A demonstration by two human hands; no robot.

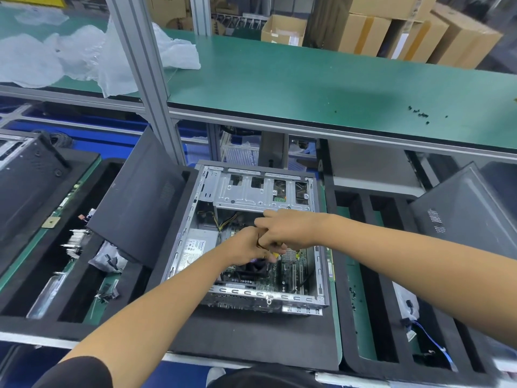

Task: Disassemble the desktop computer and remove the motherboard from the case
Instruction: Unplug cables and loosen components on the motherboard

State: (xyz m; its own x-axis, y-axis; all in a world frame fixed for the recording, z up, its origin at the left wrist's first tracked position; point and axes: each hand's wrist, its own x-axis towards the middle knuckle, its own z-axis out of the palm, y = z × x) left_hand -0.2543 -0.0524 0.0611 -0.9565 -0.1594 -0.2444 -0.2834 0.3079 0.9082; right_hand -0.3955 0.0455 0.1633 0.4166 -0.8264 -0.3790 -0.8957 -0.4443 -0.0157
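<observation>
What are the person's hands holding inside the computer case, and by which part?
Both hands, left hand and right hand, pinch something yellowish, likely a cable connector; the exact hold cannot be told.

A single head-worn, wide-angle camera looked forward and steeply down from close above the open computer case (251, 236), taking in the green bench (321, 79) beyond.

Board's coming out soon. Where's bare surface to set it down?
Best: green shelf between the plastic sheeting and the small black bits. Also the black mat in front of the case. Crowded: left tray, right tray, and inside the case, where both hands work.
</observation>
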